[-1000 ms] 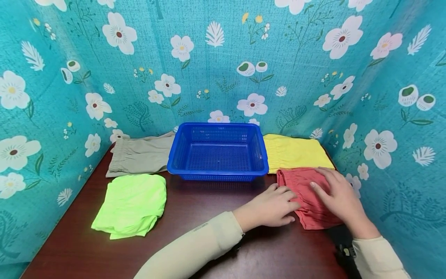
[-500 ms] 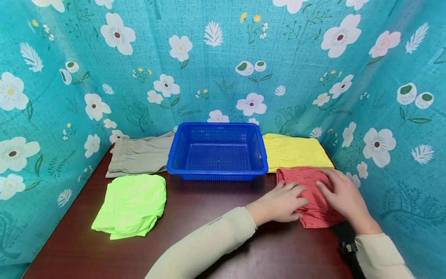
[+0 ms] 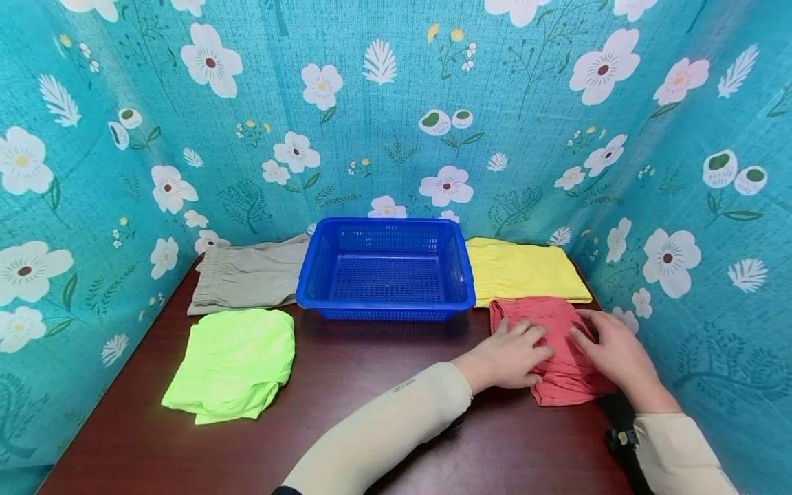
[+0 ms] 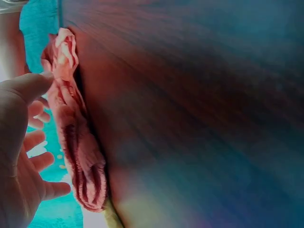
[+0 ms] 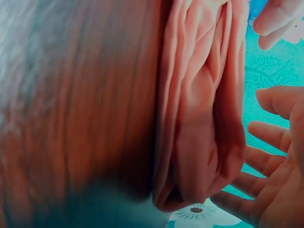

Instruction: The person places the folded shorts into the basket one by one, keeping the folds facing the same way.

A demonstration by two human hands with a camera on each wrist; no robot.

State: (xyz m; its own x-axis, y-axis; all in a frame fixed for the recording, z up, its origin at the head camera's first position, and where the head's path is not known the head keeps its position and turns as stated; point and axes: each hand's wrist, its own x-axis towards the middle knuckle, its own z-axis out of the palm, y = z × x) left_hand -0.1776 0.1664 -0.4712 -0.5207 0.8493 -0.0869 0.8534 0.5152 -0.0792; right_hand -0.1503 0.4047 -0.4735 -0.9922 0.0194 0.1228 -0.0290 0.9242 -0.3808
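Observation:
A folded red garment (image 3: 569, 378) lies flat at the right of the table. My left hand (image 3: 512, 354) reaches across to its left side, with loosely bent fingers over the cloth. On the opposite side, my right hand (image 3: 619, 354) has its fingertips at the garment's right edge. In the left wrist view the garment (image 4: 80, 142) shows as stacked layers, and the thumb and spread fingers of my left hand (image 4: 16, 142) are beside it. The right wrist view shows soft folds of the red garment (image 5: 199, 109) next to the spread fingers of my right hand (image 5: 278, 175).
A blue plastic basket (image 3: 386, 306) with nothing in it stands at the back middle. Folded yellow clothing (image 3: 526, 268) lies behind the red garment. To the left are a beige folded garment (image 3: 250, 275) and a neon green one (image 3: 235, 364). Floral curtains (image 3: 371, 137) enclose the table.
My left hand has moved right and slightly forward, farther over the red garment's left side. My right hand has shifted a little to the right. The garment lies almost where it was.

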